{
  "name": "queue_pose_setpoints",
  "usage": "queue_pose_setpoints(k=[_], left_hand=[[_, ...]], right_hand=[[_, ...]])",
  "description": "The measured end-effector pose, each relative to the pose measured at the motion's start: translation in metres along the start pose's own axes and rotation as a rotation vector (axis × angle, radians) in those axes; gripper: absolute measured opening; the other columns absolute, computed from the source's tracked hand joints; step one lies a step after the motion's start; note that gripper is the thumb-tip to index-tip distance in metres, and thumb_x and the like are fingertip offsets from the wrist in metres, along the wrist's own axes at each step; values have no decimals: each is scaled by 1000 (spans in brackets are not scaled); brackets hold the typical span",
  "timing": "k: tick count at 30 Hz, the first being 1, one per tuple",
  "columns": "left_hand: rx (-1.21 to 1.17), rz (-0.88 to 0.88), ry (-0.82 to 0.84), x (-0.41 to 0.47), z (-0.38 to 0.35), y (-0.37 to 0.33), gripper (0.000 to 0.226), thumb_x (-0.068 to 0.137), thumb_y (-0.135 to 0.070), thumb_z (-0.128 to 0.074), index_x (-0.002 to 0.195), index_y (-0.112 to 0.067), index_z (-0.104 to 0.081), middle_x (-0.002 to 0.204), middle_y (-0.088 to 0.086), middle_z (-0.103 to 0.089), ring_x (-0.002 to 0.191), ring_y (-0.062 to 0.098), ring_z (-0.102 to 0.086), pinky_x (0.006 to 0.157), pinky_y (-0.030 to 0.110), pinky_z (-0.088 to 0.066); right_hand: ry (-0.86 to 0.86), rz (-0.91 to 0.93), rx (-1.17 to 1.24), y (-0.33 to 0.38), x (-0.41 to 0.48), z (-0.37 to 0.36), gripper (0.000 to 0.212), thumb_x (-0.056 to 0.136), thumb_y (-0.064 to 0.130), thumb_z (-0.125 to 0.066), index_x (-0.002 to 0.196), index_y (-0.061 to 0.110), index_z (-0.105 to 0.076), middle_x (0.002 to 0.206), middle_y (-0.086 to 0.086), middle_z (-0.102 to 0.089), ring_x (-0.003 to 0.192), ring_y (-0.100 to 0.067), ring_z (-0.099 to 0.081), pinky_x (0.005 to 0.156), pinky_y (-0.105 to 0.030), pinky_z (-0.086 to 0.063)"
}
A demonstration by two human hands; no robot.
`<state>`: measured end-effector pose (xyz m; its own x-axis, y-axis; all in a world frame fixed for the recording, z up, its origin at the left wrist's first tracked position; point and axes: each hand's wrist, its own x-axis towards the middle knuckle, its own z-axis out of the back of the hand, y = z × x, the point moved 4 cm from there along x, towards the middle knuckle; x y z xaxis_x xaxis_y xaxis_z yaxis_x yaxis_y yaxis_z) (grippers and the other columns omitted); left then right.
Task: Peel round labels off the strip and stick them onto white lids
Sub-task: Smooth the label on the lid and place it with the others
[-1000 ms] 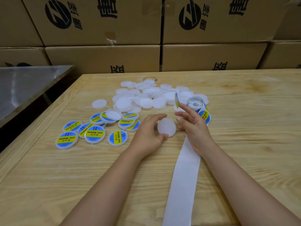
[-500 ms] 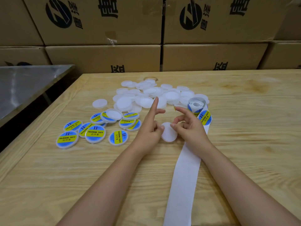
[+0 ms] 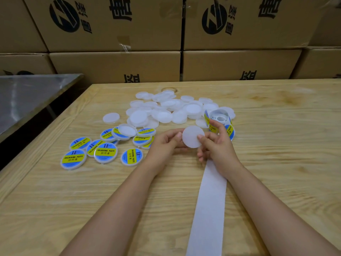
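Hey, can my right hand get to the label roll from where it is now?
Probably yes: the roll lies just behind the right hand, nothing between, though it pinches a lid.

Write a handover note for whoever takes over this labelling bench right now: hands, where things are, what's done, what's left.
Hands: left hand and right hand both pinch one blank white lid between them; it has no label yet.
Supplies: label roll lies just behind the right hand; its empty backing strip trails toward you.
Done: labelled lids grouped at left.
Left: label the held lid, then work through the pile of blank lids behind.
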<state>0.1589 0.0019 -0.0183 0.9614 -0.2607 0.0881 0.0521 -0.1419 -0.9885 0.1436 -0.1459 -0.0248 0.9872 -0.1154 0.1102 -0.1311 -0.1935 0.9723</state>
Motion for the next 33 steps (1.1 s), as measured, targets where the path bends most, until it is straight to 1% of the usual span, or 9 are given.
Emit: queue_pose_setpoints(k=[2, 4, 6, 8, 12, 14, 19, 24, 33], left_hand=[[-35, 20, -13, 0, 1, 0, 20, 95, -1, -46, 106, -9, -61, 89, 5, -69, 73, 9, -69, 70, 23, -58], [-60, 50, -43, 1, 2, 1, 19, 94, 0, -48, 106, -6, -61, 85, 6, -69, 70, 8, -69, 66, 22, -58], [-80, 70, -80, 2, 4, 2, 17, 93, 0, -49, 103, -5, -62, 82, 6, -69, 67, 9, -69, 62, 21, -57], [-93, 80, -118, 2, 6, 3, 14, 93, -1, -50, 100, -5, -62, 81, 6, -70, 65, 10, -69, 59, 21, -57], [-73, 84, -164, 3, 6, 3, 12, 93, -4, -52, 93, -6, -64, 73, 6, -70, 61, 12, -69, 57, 22, -57], [-67, 82, -164, 2, 6, 2, 13, 93, -4, -53, 90, -8, -64, 68, 3, -71, 60, 13, -69, 55, 21, -57], [-76, 72, -157, 1, 5, 1, 13, 93, -3, -53, 88, -7, -64, 72, 6, -70, 61, 14, -69, 56, 22, -57], [-69, 70, -140, 1, 4, 1, 11, 93, -3, -53, 89, -5, -63, 73, 7, -70, 61, 14, -69, 56, 22, -57], [-65, 78, -119, 0, 3, 0, 9, 92, -4, -55, 87, -6, -63, 68, 2, -72, 63, 13, -70, 55, 21, -56]], right_hand=[[11, 3, 1, 0, 0, -1, 53, 89, 1, -58, 130, 23, -33, 77, -2, -62, 39, -18, -53, 37, -25, -42], [19, 19, -26, 1, 0, -3, 50, 89, 4, -60, 124, 32, -39, 76, 5, -65, 38, -16, -51, 36, -20, -38], [-35, 14, 1, 2, 1, -1, 42, 88, 9, -63, 114, 39, -48, 88, 6, -63, 40, -9, -47, 36, -17, -33], [-108, -22, 122, 3, 4, 4, 29, 86, 12, -64, 103, 34, -57, 90, 6, -57, 44, -2, -40, 37, -14, -31], [-103, -96, 311, 3, 6, 9, 6, 77, 17, -64, 82, 15, -62, 68, 6, -52, 44, -3, -33, 35, -15, -22], [-70, -115, 303, 2, 5, 8, 6, 76, 16, -64, 77, 12, -61, 64, 6, -55, 46, -4, -35, 36, -15, -24], [-63, -176, 283, -1, 6, 7, 11, 80, 4, -62, 69, 6, -59, 63, 0, -53, 50, -6, -39, 40, -16, -29], [-9, -195, 250, -3, 6, 3, 9, 62, 12, -69, 55, 10, -64, 60, -2, -54, 50, -7, -42, 42, -17, -30], [-30, -212, 227, -6, 8, 4, 8, 72, 5, -67, 69, 2, -60, 67, -8, -53, 52, -8, -44, 45, -17, -32]])
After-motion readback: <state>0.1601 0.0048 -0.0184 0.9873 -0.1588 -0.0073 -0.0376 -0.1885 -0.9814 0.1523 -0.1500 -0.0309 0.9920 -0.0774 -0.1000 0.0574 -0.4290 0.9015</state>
